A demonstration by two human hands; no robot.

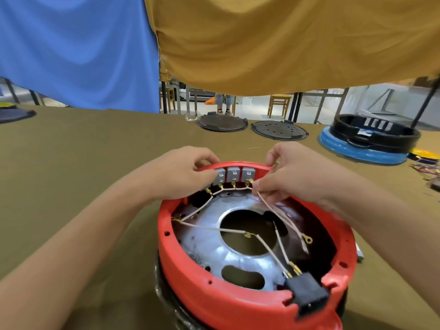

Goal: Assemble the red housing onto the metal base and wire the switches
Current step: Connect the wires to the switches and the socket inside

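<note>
Blue and mustard cloths (262, 44) hang behind an olive-covered table (71, 163). At its near edge the red housing (214, 294) sits over the metal base (209, 246), whose shiny dish with a round central hole shows inside the ring. Far right, a black housing (371, 132) stands on a blue ring (357, 151); two dark round plates (221, 123) lie beside it along the far edge.

Both hands meet at the housing's far rim. The left hand (181, 175) pinches the leftmost of three grey switches (234, 173) mounted inside the rim. The right hand (295, 177) pinches a pale wire (273, 208) just beside the rightmost switch; the wire trails down to a ring terminal (308, 239). Other wires link the switches' brass tabs and cross the base to a black socket (307, 294) at the near rim.
</note>
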